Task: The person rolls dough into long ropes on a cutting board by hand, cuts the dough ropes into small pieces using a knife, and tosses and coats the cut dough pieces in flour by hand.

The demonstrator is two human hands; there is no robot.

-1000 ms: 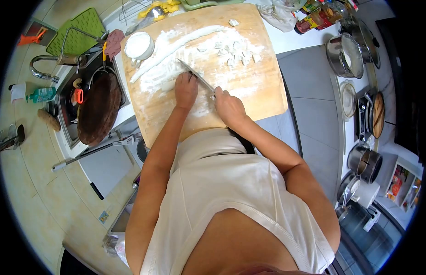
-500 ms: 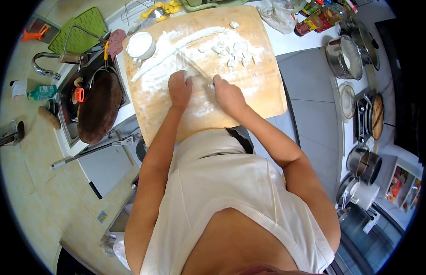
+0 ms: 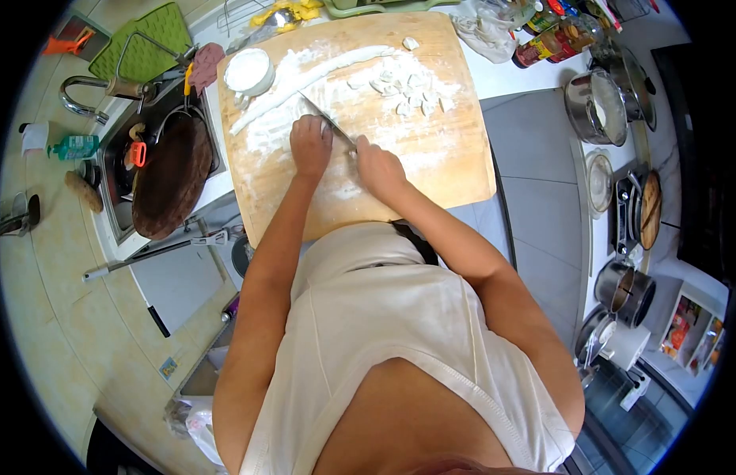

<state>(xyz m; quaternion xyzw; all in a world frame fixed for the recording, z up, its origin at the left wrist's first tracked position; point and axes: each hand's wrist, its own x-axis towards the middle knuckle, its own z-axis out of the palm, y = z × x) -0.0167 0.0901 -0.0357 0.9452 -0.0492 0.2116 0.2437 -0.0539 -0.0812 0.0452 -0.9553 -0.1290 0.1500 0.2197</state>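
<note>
My right hand [image 3: 380,168] is closed round the handle of a knife [image 3: 327,117], its blade slanting up and left over the floured wooden board [image 3: 455,170]. Close against the blade's left side is my left hand [image 3: 311,146], its fingers curled downward; whatever lies under them is hidden. Beyond both hands a long white dough rope [image 3: 336,65] stretches across the board. Small cut dough pieces [image 3: 413,89] lie scattered at the upper right, with a single piece [image 3: 411,43] apart near the far edge. A white cup of flour [image 3: 248,73] stands at the upper left.
Left of the board is a sink [image 3: 115,186] with a large dark brown oval object [image 3: 172,178] across it and a faucet [image 3: 83,99]. Sauce bottles [image 3: 542,47] and a crumpled white cloth [image 3: 487,36] lie at the upper right. Pots [image 3: 593,107] line the right counter.
The knife has come from a blurred position to a sharp, slanted one beside my left hand. My right hand has shifted slightly left and down. The dough rope looks unchanged.
</note>
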